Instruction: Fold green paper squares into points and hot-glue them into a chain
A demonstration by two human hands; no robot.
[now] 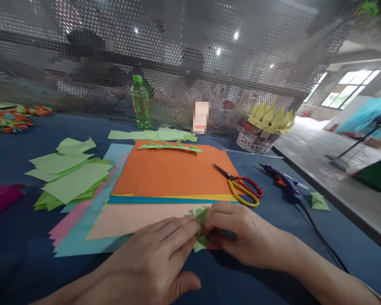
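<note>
- Flat, matte green sheets are lying loosely piled, apparently awaiting folding.
- The left hand is pressing, its straight fingers close together, thumb apart.
- A green strip, already folded into peaks, is resting on smooth orange paper.
- Between the hands, a creased green piece, seemingly part-folded, is overlapping the peach sheet.
- The right hand is pinching it with bent fingers.
- Loop-handled scissors are lying beyond.
</note>
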